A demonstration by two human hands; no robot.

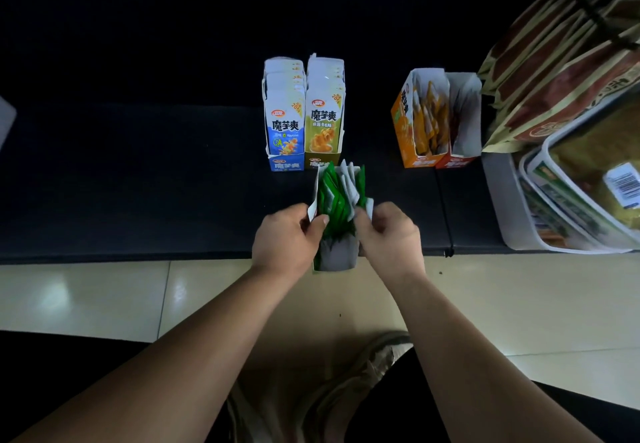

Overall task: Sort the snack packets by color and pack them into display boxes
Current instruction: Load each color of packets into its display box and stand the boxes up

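Observation:
A green display box [335,259] stands at the near edge of the dark table, stuffed with several green snack packets [337,200]. My left hand [285,236] grips the box's left wall, thumb on the packets. My right hand [389,233] pinches packets at the box's right side. Behind it stand a blue display box [285,162] and an olive-yellow display box [325,160], both filled with packets. Farther right, an orange display box [405,120] holds orange packets beside a red display box [457,162].
The dark table [138,183] stretches left and back. At the right edge lie large snack bags [561,72] and clear packaged goods with a barcode label [588,193]. Pale floor tiles [104,297] and a shoe [381,356] are below.

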